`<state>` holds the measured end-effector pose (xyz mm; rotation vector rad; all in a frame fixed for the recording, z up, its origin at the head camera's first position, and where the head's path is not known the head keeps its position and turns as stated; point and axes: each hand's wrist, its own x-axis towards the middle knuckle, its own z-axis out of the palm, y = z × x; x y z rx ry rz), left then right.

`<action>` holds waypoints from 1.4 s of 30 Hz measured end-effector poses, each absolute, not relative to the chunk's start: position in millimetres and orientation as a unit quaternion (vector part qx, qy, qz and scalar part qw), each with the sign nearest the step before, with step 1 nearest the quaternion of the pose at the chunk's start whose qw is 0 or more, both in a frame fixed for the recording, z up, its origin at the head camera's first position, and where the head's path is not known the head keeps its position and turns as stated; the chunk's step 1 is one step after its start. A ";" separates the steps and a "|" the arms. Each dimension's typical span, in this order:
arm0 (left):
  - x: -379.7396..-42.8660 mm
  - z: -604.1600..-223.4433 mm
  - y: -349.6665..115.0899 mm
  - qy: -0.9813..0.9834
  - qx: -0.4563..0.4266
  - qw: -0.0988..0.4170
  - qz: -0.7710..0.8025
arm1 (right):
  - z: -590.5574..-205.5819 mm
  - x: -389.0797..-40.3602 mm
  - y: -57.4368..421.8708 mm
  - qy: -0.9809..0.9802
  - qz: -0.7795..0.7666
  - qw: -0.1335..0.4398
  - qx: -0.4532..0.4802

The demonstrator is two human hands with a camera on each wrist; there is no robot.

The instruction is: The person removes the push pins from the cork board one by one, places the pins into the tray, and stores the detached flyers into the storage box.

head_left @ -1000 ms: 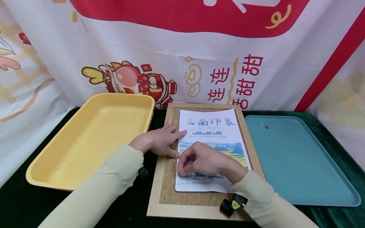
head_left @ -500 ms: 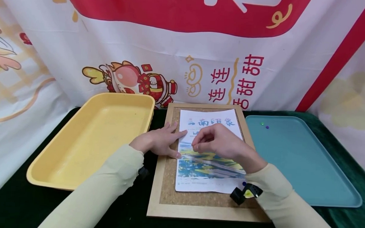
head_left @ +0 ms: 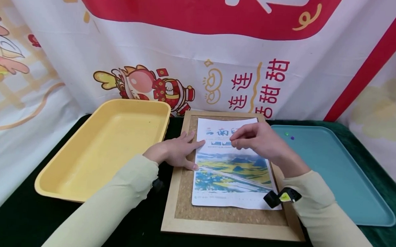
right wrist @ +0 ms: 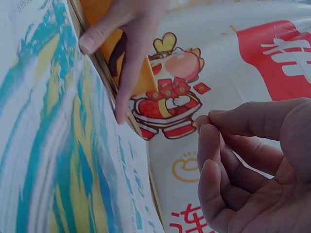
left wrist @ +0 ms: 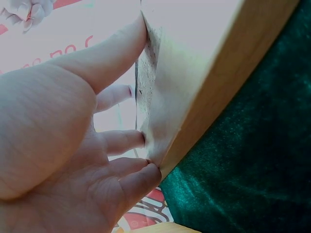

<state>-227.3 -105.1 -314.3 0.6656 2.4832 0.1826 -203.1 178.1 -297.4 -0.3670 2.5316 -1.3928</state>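
A printed sheet (head_left: pixel 234 197) with a landscape picture lies on a wood-framed cork board (head_left: pixel 182 195). The spread fingers of my left hand (head_left: pixel 179 151) rest on the sheet's left edge and the frame; in the left wrist view its fingertips touch the board's side. Over the upper part of the sheet hovers my right hand (head_left: pixel 261 142), clear of the paper. Its thumb (right wrist: pixel 252 116) meets the index fingertip in a pinch. Something tiny and pinkish seems to show at these tips, too small to make out. The sheet's upper right is partly covered by this hand.
On the left stands a deep yellow tray (head_left: pixel 51 184). A blue tray (head_left: pixel 340 179) to the right holds a green dot-like piece (head_left: pixel 286 134) and a purple one (head_left: pixel 292 138). Behind hangs a white and red printed cloth (head_left: pixel 174 46); dark green cloth (head_left: pixel 142 223) covers the table.
My right hand has moved up and to the right, from low on the sheet's left edge to over its title, still pinching. The left hand stays in place. The view has shifted slightly.
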 end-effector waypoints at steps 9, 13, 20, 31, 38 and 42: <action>-228.3 -315.4 -106.3 0.924 0.257 0.274 0.069 | -292.0 -208.8 198.2 0.883 -0.455 0.077 -0.086; -227.7 -315.6 -106.8 0.924 0.260 0.272 0.070 | -292.1 -213.1 206.8 0.890 -0.446 0.067 -0.060; -226.9 -315.0 -105.3 0.925 0.258 0.272 0.068 | -294.4 -221.3 222.2 0.891 -0.450 0.050 -0.018; -226.5 -315.5 -105.5 0.927 0.248 0.272 0.069 | -299.5 -228.0 242.7 0.885 -0.464 0.019 0.029; -226.5 -316.9 -106.0 0.928 0.247 0.270 0.071 | -305.5 -232.2 257.2 0.885 -0.464 0.000 0.047; -226.7 -316.7 -105.5 0.928 0.247 0.270 0.072 | -308.8 -234.9 266.3 0.885 -0.459 -0.009 0.074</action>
